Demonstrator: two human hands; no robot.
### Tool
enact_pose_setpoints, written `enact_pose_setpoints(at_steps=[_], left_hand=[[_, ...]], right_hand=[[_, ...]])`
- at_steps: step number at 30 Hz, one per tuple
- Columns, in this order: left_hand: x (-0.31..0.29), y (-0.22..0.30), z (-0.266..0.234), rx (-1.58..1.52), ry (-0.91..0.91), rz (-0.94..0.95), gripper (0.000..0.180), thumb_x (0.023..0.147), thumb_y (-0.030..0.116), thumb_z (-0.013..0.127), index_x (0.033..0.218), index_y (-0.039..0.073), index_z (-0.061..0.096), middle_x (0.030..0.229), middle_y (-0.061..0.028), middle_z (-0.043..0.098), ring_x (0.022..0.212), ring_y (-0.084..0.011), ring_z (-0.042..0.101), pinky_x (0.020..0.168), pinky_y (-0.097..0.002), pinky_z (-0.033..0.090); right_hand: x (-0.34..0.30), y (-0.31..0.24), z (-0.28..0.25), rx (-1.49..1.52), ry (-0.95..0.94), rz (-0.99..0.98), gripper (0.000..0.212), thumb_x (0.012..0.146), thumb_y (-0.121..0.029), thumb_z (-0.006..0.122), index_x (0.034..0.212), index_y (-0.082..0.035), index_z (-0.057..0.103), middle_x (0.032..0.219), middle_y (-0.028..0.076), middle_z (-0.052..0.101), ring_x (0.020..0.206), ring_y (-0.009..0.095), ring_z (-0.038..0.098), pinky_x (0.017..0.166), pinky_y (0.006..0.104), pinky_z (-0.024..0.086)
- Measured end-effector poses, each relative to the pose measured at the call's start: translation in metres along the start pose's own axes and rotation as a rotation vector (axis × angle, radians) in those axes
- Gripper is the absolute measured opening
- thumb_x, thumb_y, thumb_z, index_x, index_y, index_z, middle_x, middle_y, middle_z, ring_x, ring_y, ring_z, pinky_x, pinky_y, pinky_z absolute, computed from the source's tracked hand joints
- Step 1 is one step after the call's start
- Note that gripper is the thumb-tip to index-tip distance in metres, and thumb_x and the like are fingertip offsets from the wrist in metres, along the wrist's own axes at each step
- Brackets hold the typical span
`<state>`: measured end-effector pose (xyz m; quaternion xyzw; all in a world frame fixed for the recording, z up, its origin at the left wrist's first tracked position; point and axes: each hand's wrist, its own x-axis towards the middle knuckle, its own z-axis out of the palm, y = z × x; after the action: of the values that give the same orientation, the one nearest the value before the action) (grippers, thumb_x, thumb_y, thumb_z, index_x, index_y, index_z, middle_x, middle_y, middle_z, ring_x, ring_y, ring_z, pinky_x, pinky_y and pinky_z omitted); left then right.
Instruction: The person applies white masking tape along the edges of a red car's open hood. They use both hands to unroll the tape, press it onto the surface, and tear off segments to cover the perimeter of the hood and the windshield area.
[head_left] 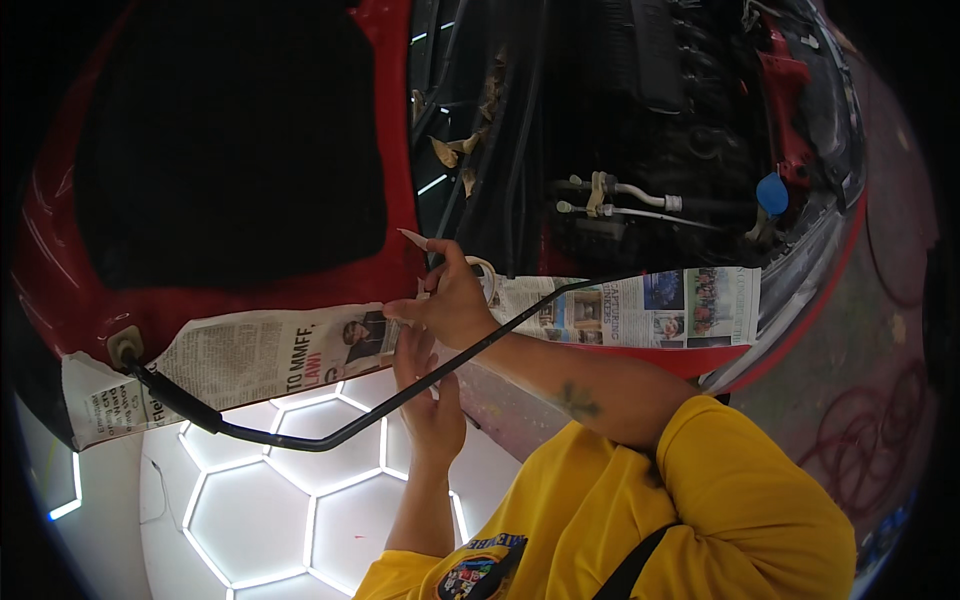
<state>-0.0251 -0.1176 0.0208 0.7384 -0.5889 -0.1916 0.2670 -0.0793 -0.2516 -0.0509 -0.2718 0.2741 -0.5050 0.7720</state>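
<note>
Newsprint strip point(250, 352), long, whitish, looks light, tearable, best edge-held; right hand point(453, 300) pinches it, left hand point(432, 405) half-open.

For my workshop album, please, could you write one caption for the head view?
Left hand and right hand at the newspaper lining a red car's raised hood, near its black prop rod.

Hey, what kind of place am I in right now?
Most likely a car workshop, perhaps one for bodywork or painting: a red hood is propped open, the engine bay is exposed, and newspaper covers part of the hood's edge.
</note>
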Motion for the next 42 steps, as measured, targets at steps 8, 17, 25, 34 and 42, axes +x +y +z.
enact_pose_setpoints(at_steps=[8, 17, 25, 34, 42], left_hand=[[0.018, -0.003, 0.009, -0.214, 0.119, -0.073, 0.077, 0.103, -0.007, 0.058, 0.173, 0.002, 0.026, 0.174, -0.0193, 0.037, 0.162, -0.0332, 0.040, 0.131, -0.0464, 0.035], [0.019, -0.005, 0.010, -0.206, 0.097, -0.041, 0.075, 0.107, -0.002, 0.062, 0.172, -0.001, 0.024, 0.171, -0.0191, 0.040, 0.161, -0.0317, 0.040, 0.130, -0.0430, 0.038], [0.024, 0.001, 0.015, -0.208, 0.099, -0.010, 0.083, 0.099, -0.007, 0.058, 0.173, -0.001, 0.022, 0.174, -0.0210, 0.038, 0.159, -0.0345, 0.044, 0.127, -0.0487, 0.036], [0.022, -0.017, 0.009, -0.287, 0.186, -0.022, 0.075, 0.106, -0.002, 0.064, 0.172, 0.001, 0.027, 0.170, -0.0219, 0.043, 0.156, -0.0344, 0.045, 0.126, -0.0443, 0.042], [0.020, 0.005, 0.012, -0.298, 0.173, -0.061, 0.082, 0.106, -0.003, 0.060, 0.176, 0.005, 0.019, 0.169, -0.0254, 0.043, 0.153, -0.0356, 0.049, 0.126, -0.0463, 0.043]], right_hand=[[-0.002, 0.028, -0.015, 0.342, -0.094, -0.121, 0.050, 0.097, -0.023, 0.089, 0.135, -0.006, 0.061, 0.094, -0.004, 0.060, 0.088, 0.006, 0.060, 0.074, 0.0227, 0.051], [-0.008, 0.016, -0.006, 0.218, -0.329, 0.113, 0.024, 0.106, -0.026, 0.080, 0.108, -0.005, 0.069, 0.095, 0.002, 0.076, 0.086, 0.007, 0.071, 0.076, 0.0246, 0.057], [0.006, 0.024, 0.007, 0.200, -0.234, 0.053, 0.025, 0.099, -0.025, 0.087, 0.107, -0.003, 0.077, 0.088, 0.004, 0.079, 0.078, 0.007, 0.073, 0.067, 0.0225, 0.058], [0.034, 0.066, 0.011, 0.305, -0.020, 0.058, 0.035, 0.095, -0.024, 0.093, 0.095, -0.008, 0.062, 0.081, -0.002, 0.066, 0.070, 0.003, 0.059, 0.059, 0.0216, 0.049], [0.024, 0.068, 0.020, 0.090, -0.039, -0.014, 0.038, 0.099, -0.030, 0.088, 0.096, -0.010, 0.056, 0.082, -0.003, 0.060, 0.072, 0.004, 0.055, 0.060, 0.0240, 0.046]])
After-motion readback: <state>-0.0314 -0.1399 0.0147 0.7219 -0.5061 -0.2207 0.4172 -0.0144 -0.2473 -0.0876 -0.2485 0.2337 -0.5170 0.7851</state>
